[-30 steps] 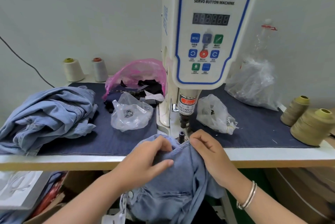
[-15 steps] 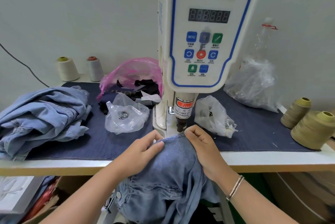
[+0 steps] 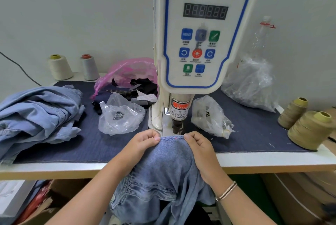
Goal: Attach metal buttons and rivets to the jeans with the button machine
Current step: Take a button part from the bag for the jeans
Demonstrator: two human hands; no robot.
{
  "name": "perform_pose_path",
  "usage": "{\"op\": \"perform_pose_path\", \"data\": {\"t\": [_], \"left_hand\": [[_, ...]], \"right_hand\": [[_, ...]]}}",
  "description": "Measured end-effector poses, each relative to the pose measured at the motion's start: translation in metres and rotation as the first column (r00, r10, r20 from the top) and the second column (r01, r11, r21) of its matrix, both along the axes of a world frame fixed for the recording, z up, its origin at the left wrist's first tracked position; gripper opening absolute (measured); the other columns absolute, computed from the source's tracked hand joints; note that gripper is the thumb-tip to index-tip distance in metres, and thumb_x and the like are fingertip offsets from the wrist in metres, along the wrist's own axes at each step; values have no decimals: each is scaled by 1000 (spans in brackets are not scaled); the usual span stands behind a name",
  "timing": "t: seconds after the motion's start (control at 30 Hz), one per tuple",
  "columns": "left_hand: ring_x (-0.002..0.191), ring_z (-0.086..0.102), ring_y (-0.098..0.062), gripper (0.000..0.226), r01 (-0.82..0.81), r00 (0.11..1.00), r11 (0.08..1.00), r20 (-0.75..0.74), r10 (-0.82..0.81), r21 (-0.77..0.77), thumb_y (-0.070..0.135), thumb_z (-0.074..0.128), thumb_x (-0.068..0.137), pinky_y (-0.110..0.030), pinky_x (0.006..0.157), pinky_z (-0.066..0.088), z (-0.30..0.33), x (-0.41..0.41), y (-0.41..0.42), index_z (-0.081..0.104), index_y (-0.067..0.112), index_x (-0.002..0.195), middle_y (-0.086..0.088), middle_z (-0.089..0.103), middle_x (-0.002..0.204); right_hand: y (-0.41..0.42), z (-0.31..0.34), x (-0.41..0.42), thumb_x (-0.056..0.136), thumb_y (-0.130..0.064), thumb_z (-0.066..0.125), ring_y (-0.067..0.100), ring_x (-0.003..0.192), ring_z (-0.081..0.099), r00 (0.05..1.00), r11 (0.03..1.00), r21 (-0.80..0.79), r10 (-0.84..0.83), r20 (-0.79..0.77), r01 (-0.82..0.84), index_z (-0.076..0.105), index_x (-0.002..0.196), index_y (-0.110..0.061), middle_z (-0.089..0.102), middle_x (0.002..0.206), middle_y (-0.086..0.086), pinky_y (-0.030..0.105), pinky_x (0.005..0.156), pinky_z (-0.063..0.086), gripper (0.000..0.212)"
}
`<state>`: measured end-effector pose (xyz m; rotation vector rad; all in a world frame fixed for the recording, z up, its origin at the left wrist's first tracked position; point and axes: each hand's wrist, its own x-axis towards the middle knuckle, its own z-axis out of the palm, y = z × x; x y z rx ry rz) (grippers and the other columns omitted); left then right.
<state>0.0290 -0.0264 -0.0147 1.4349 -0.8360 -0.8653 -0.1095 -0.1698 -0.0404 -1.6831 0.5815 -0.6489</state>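
A white servo button machine [image 3: 203, 30] stands at the middle of the table, its dark punch head [image 3: 177, 124] pointing down. A light blue denim garment [image 3: 169, 170] hangs over the table's front edge, its stitched hem stretched flat just below the punch. My left hand [image 3: 143, 144] pinches the hem on the left of the punch. My right hand [image 3: 198, 144] pinches it on the right, a bracelet on its wrist. A small pink mark shows on the hem between my hands. The lower die is hidden under the cloth.
A pile of light denim garments [image 3: 38, 113] lies at the left. Clear bags of metal parts [image 3: 120, 115] [image 3: 211, 115] flank the machine, with a pink bag [image 3: 127, 73] behind. Thread cones stand at back left [image 3: 60, 67] and right [image 3: 312, 128]. Dark denim covers the table [image 3: 254, 133].
Both hands have slid the denim hem forward under the punch and pulled it taut between them. The lower die, bare a second ago, is now covered by cloth.
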Motion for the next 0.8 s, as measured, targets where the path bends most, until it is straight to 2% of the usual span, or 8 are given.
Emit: {"op": "perform_pose_path", "data": {"t": [0.17,0.27,0.43,0.7,0.8], "left_hand": [[50,42,-2,16,-18,1000,999,0,18,-28,29,58,79,-12,49,34,0,-3,0,55,21,65,12,49,57],[52,39,-5,15,-32,999,999,2,32,-37,27,55,77,-15,50,31,1,-4,1,53,20,65,8,46,59],[53,36,-4,15,-21,1000,999,22,22,-37,27,54,78,-16,51,30,1,-4,1,50,18,67,10,43,59],[51,38,-1,17,-25,998,1000,53,26,-15,30,55,79,-12,50,32,0,-5,0,52,15,72,12,45,59],[50,39,0,17,-27,999,1000,46,27,-13,30,55,79,-11,50,33,1,-5,0,52,15,72,13,47,58]], "right_hand": [[0,-2,0,95,-26,54,3,69,53,1000,999,35,-11,12,10,62,70,-22,58,69,-8,23,70,44,27],[1,-1,1,95,-25,54,2,68,53,999,997,71,-21,30,19,63,68,-24,58,68,-8,22,69,43,28],[1,-2,0,94,-22,54,14,73,51,998,990,140,-17,64,8,62,68,-19,56,71,1,33,74,43,28],[2,1,0,94,-21,55,16,73,49,996,979,205,-36,80,19,62,67,-16,55,72,4,33,72,41,28],[3,2,1,95,-21,54,15,73,50,997,977,211,-36,71,21,63,65,-20,56,71,3,32,72,42,30]]}}
